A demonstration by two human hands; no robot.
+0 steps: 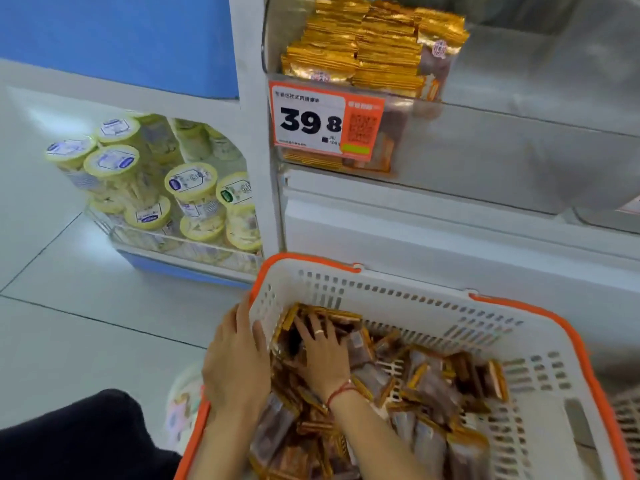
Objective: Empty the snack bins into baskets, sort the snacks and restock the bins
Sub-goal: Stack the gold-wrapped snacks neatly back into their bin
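A white basket with an orange rim (398,299) sits on the floor in front of me, holding several gold-edged snack packets (426,386). My left hand (235,362) rests over the basket's near-left corner, fingers straight against its wall. Inside the basket, my right hand (323,351) lies flat with spread fingers on the packets at the left end. Above, a clear shelf bin (485,140) holds neat stacks of gold packets (374,46) in its left part. An orange price tag reading 39.8 (325,119) hangs on the bin's front.
Yellow-lidded clear tubs (156,181) fill a lower shelf bin at the left. A white shelf upright (256,133) stands between the two bins. Grey floor tiles (86,323) spread to the left. My dark-clothed knee (76,441) is at bottom left.
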